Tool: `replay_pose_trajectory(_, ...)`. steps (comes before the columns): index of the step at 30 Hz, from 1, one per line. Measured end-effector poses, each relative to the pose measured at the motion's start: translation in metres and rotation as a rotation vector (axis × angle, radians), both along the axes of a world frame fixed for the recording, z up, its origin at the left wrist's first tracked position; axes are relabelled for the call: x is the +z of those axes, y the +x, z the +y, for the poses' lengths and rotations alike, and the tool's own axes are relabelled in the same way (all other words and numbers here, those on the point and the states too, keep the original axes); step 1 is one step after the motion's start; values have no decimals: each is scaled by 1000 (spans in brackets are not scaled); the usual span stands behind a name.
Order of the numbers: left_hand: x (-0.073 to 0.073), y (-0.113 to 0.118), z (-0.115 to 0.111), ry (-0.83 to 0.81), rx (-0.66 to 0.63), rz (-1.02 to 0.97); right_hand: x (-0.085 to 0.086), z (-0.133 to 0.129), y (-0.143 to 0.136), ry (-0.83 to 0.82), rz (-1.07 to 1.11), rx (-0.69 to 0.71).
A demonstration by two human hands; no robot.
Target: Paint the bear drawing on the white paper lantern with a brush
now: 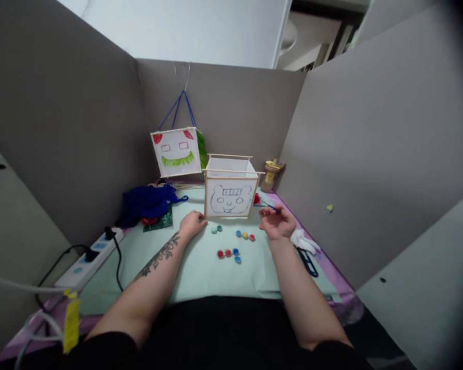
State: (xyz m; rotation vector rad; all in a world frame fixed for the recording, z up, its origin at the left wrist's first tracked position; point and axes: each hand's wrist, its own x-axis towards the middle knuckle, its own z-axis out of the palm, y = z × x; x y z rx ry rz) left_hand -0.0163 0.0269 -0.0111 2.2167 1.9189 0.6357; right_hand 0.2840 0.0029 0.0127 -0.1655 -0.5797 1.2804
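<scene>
A white paper lantern (pixel 232 204) with a thin wooden-stick frame stands upright on the table, its top uncovered. Its front carries a dark line drawing of an animal face. My left hand (pixel 192 224) is closed with curled fingers at the lantern's lower left corner, its fingertips hidden against the frame. To the right of the lantern, palm turned up, my right hand (pixel 278 223) pinches a thin paintbrush (pixel 269 206). The brush points left, toward the lantern's side. Small paint pots (pixel 228 253) in red and blue, a second strip of pots (pixel 245 235) and two green pots (pixel 216 229) lie in front.
A painted lantern (pixel 177 154) hangs from a hook by blue cords. Blue cloth (pixel 148 201) and a power strip (pixel 88 259) sit on the left. A brown-topped cup (pixel 270 176), white cloth (pixel 305 242) and dark scissors-like handles (pixel 307 262) are on the right. Grey panels enclose the table.
</scene>
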Motion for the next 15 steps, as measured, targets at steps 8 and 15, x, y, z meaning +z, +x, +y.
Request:
replay_pose_trajectory(8,0,10,6,0,119,-48,4,1,-7,-22,-31,-33)
replay_pose_trajectory(15,-3,8,1,22,96,-358,55,-32,-17,83,-154,-253)
